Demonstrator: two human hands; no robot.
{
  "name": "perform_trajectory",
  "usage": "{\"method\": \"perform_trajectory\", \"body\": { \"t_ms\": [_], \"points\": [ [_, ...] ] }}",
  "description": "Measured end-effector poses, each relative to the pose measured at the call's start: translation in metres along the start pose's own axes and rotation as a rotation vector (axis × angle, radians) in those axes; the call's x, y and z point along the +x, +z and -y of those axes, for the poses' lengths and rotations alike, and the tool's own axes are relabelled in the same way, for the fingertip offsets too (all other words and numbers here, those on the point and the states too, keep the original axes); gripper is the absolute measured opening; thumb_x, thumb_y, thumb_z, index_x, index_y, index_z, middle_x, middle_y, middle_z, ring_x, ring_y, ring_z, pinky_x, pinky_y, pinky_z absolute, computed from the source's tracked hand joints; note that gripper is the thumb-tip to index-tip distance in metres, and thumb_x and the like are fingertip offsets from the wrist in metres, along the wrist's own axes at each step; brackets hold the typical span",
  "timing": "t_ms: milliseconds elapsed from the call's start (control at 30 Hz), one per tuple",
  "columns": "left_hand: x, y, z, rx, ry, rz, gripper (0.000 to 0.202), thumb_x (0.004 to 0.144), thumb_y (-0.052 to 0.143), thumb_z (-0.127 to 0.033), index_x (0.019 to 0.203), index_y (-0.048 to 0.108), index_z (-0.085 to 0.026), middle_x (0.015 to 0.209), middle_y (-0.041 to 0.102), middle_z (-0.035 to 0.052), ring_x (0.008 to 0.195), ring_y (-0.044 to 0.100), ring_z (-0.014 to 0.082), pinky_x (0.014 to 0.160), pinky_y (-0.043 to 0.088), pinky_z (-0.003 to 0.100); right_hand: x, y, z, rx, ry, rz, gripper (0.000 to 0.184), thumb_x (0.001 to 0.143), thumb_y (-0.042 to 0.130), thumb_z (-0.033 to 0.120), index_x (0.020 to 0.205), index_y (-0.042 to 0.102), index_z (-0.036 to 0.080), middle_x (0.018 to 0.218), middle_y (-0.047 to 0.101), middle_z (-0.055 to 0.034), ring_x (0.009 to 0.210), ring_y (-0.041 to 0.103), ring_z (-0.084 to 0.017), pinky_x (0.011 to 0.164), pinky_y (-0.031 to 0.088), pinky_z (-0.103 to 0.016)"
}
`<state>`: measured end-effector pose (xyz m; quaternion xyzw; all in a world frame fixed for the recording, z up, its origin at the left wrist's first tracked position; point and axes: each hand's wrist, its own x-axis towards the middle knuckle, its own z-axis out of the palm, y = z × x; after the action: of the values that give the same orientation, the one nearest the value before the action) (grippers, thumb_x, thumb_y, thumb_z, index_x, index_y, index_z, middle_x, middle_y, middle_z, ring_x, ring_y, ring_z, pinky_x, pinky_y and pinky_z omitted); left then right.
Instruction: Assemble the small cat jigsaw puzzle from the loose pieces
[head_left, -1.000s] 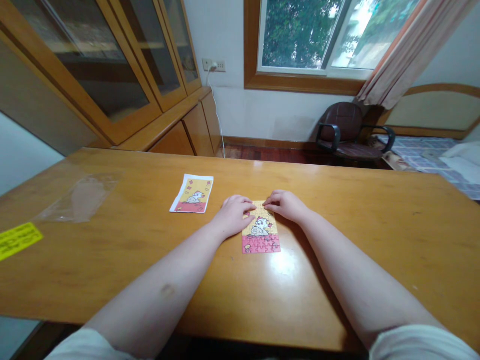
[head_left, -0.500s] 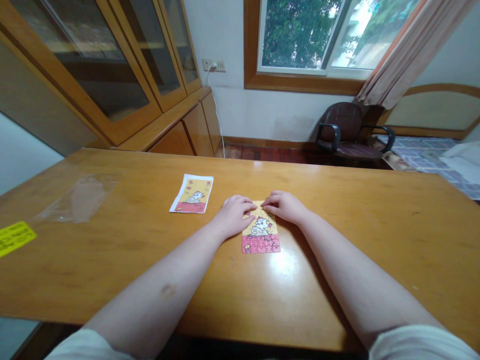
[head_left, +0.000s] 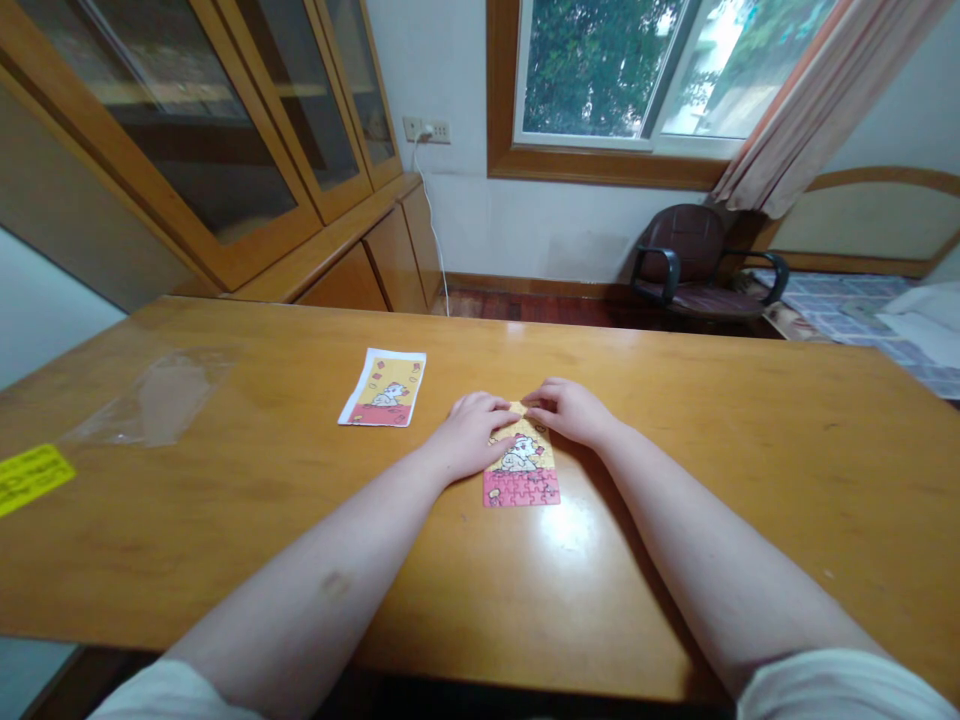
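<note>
A small jigsaw puzzle (head_left: 521, 488) lies on the wooden table, its joined pieces showing a white cartoon animal on yellow above a pink band. My left hand (head_left: 474, 432) rests over the puzzle's left and upper part, fingers stretched out and thumb lying across the picture. At the upper right edge, my right hand (head_left: 566, 410) has thumb and forefinger pinched together on the puzzle. Whatever sits between those fingertips is too small to make out. Both hands cover parts of the puzzle's top. To the left lies a printed picture card (head_left: 386, 388) with the same design.
A clear plastic bag (head_left: 169, 400) lies on the table (head_left: 300, 560) at the left, near a yellow label (head_left: 34, 478). Beyond the table stand a glass-door cabinet (head_left: 300, 200), a dark armchair (head_left: 686, 260) and a bed (head_left: 847, 300).
My left fingers have shifted slightly to the right over the puzzle, toward my right fingertips. My right hand has barely moved; the puzzle and card stay where they were.
</note>
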<state>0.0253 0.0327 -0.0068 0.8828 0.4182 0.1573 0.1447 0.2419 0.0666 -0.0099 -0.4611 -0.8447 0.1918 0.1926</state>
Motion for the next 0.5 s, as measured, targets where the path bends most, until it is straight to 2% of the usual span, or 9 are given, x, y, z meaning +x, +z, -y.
{"method": "perform_trajectory", "body": {
  "t_ms": [367,500],
  "points": [
    [0.0003,-0.0009,-0.0038,0.014,0.020,0.030,0.037,0.084,0.054,-0.040,0.118,0.060,-0.027,0.122,0.059,0.0049,0.113,0.046,0.0252,0.101,0.032,0.044,0.0020,0.0014,0.0030,0.005,-0.032,0.049,0.013,0.081,0.061,0.024,0.090,0.068,0.017,0.084,0.059,-0.0044,0.072,0.056,-0.013,0.069,0.043,-0.025],
    [0.0004,-0.0003,-0.0039,0.010,0.017,0.030,0.038,0.084,0.054,-0.039,0.120,0.059,-0.028,0.123,0.058,0.0043,0.113,0.046,0.0250,0.100,0.032,0.044,0.0019,0.0003,0.0028,0.016,-0.061,0.076,0.016,0.081,0.062,0.025,0.095,0.068,0.018,0.086,0.059,-0.0047,0.074,0.056,-0.014,0.070,0.043,-0.025]
  ]
}}
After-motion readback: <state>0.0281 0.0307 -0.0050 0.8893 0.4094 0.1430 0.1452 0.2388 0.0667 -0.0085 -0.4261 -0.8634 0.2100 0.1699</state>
